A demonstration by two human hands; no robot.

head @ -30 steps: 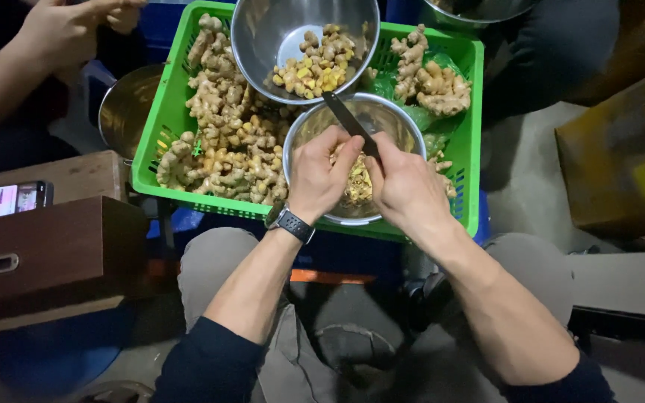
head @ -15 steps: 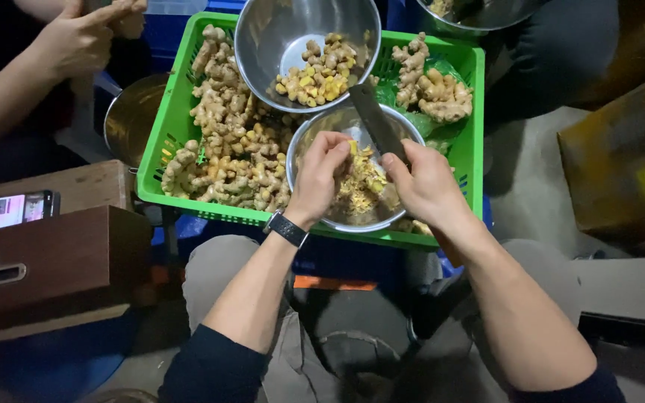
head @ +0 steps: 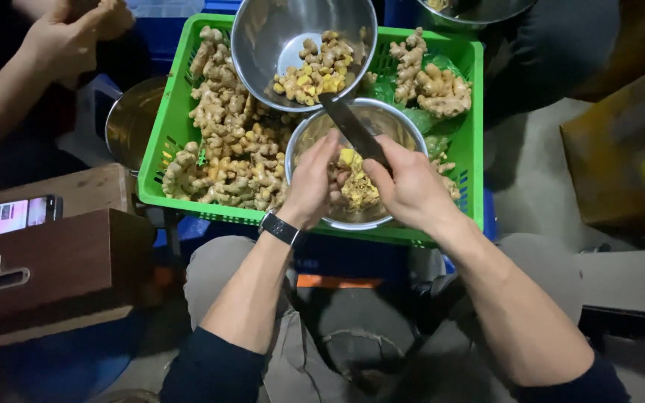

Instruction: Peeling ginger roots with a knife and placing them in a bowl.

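Steel shows first: a near steel bowl (head: 404, 123) sits inside a green plastic crate (head: 472, 134), and both hands work over it. The left hand (head: 311, 183), a black watch (head: 279, 228) on its wrist, has its grip clenched around a yellow peeled piece of ginger (head: 347, 158) just above the bowl. The right hand (head: 412, 186) has its grip grasping a knife (head: 352, 127), whose dark blade slants up to the far left and meets the ginger piece. Peelings (head: 363, 192) lie in the bowl under the hands. A second steel bowl (head: 263, 37) of cut ginger chunks stands farther off. Unpeeled ginger roots (head: 225, 142) fill the crate's left side. Another person's hands (head: 76, 30) are at far left.
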